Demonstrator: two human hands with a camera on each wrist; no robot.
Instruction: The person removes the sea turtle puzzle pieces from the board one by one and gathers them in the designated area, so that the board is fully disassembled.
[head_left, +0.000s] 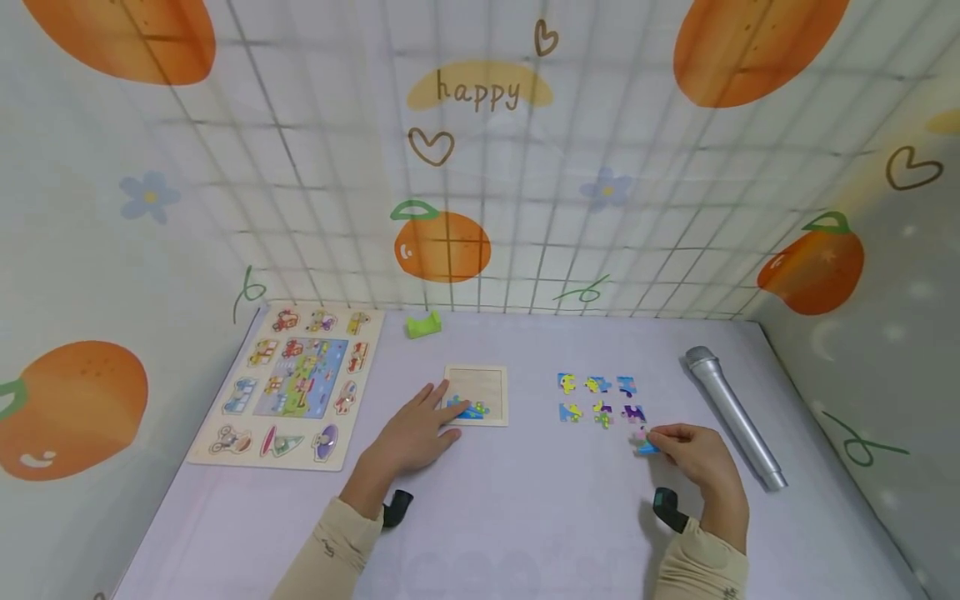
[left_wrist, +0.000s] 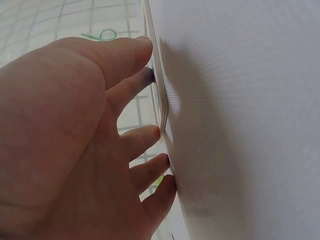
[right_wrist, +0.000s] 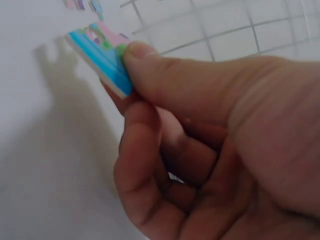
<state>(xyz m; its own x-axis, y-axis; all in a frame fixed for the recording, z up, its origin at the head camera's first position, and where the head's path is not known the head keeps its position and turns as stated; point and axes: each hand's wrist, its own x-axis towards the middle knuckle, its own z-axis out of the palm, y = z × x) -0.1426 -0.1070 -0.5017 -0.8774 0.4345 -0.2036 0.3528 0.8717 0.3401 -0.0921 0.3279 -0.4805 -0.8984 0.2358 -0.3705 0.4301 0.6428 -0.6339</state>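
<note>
A small square wooden puzzle frame (head_left: 480, 382) lies on the table, with joined blue and green puzzle pieces (head_left: 474, 412) along its bottom edge. My left hand (head_left: 417, 428) rests with spread fingers at the frame's left side, the index fingertip over those pieces. In the left wrist view its fingertips (left_wrist: 150, 134) come right at the frame's thin edge. My right hand (head_left: 697, 454) pinches a puzzle piece (right_wrist: 102, 55) between thumb and fingers; it has blue stripes and a pink and green print. Several loose puzzle pieces (head_left: 597, 384) lie in two rows between the frame and the right hand.
A large wooden vehicle puzzle board (head_left: 360, 433) lies at the left. A bright green block (head_left: 424, 325) sits near the back wall. The silver microphone (head_left: 738, 421) lies slanted at the right. Printed cloth walls (head_left: 322, 208) enclose the table at the back and sides.
</note>
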